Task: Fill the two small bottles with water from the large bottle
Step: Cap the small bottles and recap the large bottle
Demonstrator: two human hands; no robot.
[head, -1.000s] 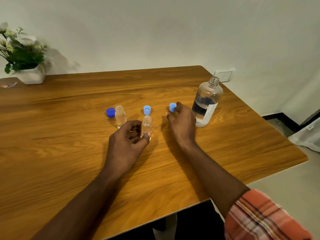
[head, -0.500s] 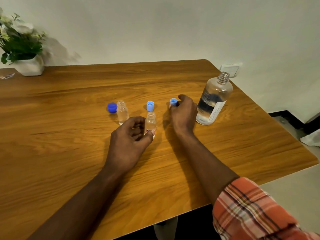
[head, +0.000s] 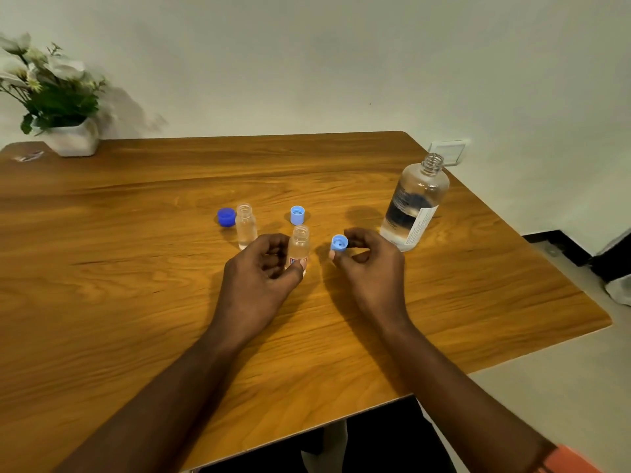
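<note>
My left hand (head: 261, 273) grips a small clear bottle (head: 299, 246) that stands uncapped on the wooden table (head: 136, 302). My right hand (head: 372, 268) pinches a light blue cap (head: 339, 243) just right of that bottle, lifted off the table. A second small bottle (head: 246, 225) stands open behind and to the left, with a dark blue cap (head: 226, 217) beside it. Another light blue cap (head: 297, 215) lies behind the held bottle. The large clear bottle (head: 414, 203) stands uncapped at the right, partly filled.
A white pot of flowers (head: 70, 136) stands at the far left corner against the wall. The table's right and near edges drop to the floor. A wall socket (head: 447, 151) shows behind the large bottle.
My right hand has picked the light blue cap up from the table and drawn it back toward the held small bottle. My left hand has kept its grip on the bottle.
</note>
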